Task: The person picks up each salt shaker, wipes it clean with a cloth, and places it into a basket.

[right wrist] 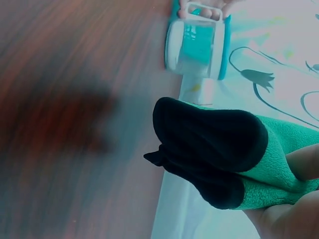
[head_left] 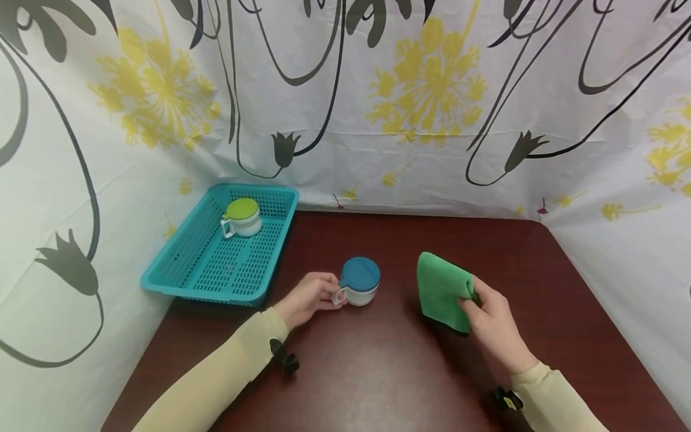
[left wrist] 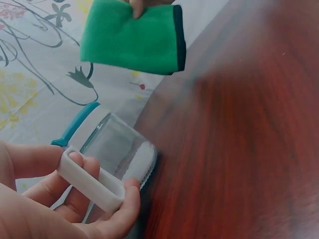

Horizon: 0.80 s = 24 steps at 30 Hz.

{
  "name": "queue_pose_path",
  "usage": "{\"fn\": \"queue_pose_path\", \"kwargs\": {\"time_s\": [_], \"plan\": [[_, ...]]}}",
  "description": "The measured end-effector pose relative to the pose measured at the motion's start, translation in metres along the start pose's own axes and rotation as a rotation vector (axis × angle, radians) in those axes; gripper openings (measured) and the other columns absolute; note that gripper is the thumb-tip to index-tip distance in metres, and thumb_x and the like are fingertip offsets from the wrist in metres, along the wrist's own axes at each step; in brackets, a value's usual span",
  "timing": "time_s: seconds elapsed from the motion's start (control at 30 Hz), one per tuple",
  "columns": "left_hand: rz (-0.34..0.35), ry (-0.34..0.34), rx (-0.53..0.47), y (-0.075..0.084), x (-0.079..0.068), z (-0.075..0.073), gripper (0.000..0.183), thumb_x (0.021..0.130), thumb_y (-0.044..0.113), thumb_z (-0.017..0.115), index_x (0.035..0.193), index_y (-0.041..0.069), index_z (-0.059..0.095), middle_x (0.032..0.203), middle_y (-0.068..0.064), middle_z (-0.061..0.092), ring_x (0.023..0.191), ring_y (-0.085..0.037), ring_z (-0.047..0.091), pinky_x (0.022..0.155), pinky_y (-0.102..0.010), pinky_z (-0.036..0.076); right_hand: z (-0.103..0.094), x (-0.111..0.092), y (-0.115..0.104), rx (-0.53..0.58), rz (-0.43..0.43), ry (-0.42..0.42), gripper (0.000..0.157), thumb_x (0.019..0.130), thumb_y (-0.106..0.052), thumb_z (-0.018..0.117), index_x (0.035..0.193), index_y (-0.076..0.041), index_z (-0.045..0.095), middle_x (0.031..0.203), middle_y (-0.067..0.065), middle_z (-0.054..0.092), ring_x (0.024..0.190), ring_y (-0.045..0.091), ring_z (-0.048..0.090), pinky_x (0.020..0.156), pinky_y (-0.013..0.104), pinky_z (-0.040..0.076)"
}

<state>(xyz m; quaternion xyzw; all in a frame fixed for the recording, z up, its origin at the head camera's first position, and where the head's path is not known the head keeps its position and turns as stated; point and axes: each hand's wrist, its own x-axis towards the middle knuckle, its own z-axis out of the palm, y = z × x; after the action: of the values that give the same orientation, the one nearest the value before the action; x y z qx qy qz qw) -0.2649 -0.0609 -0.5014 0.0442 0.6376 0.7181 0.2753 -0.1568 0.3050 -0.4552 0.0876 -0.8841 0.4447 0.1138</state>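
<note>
A small clear glass jar (head_left: pixel 360 282) with a blue lid and a white handle stands upright on the dark wooden table. My left hand (head_left: pixel 312 298) grips its white handle (left wrist: pixel 92 180), fingers curled through and around it in the left wrist view. To the right of the jar, my right hand (head_left: pixel 495 321) pinches a folded green cloth (head_left: pixel 442 291) by its right edge, raised above the table. Dark trim (right wrist: pixel 209 134) lines the cloth's folded ends in the right wrist view.
A turquoise plastic basket (head_left: pixel 216 294) stands at the back left of the table (head_left: pixel 378 372). In it sits a similar jar with a green lid (head_left: pixel 242 209) and white handle. A patterned curtain (head_left: pixel 335 108) hangs behind the table and along both sides.
</note>
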Motion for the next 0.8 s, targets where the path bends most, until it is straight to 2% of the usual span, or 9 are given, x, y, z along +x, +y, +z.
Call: {"fn": "queue_pose_path", "kwargs": {"time_s": [0.2,0.4,0.6,0.8], "plan": [[0.032,-0.022,-0.021,0.003,-0.01,0.005,0.014,0.093,0.011,0.06,0.093,-0.003,0.064,0.096,-0.021,0.068,0.098,-0.038,0.067,0.092,-0.047,0.054,-0.001,0.011,-0.002,-0.082,-0.081,0.014,0.053,0.102,-0.005,0.05,0.143,-0.039,0.053,0.134,-0.009,0.061,0.113,0.009,0.062,0.083,0.023,0.053],[0.054,-0.028,-0.023,0.007,-0.024,0.011,0.017,0.093,0.012,0.06,0.093,-0.004,0.064,0.098,-0.026,0.066,0.101,-0.041,0.066,0.093,-0.048,0.054,-0.001,0.032,-0.014,-0.128,-0.181,0.012,0.063,0.099,0.002,0.046,0.146,-0.04,0.049,0.139,-0.013,0.057,0.115,0.008,0.06,0.083,0.023,0.05],[0.07,-0.05,-0.021,0.01,-0.035,0.021,0.017,0.092,0.013,0.062,0.093,-0.004,0.066,0.096,-0.024,0.067,0.096,-0.039,0.066,0.091,-0.047,0.054,0.0,0.052,-0.028,-0.187,-0.298,0.061,0.065,0.095,0.006,0.047,0.146,-0.035,0.051,0.139,-0.013,0.056,0.12,0.011,0.057,0.092,0.028,0.048],[0.085,-0.052,0.004,0.011,-0.046,0.033,0.016,0.091,0.01,0.062,0.09,-0.006,0.065,0.091,-0.023,0.067,0.092,-0.037,0.067,0.09,-0.048,0.055,0.012,0.061,-0.035,-0.233,-0.437,0.086,0.059,0.093,0.006,0.044,0.144,-0.022,0.055,0.138,-0.008,0.057,0.118,0.015,0.058,0.091,0.041,0.05]]}}
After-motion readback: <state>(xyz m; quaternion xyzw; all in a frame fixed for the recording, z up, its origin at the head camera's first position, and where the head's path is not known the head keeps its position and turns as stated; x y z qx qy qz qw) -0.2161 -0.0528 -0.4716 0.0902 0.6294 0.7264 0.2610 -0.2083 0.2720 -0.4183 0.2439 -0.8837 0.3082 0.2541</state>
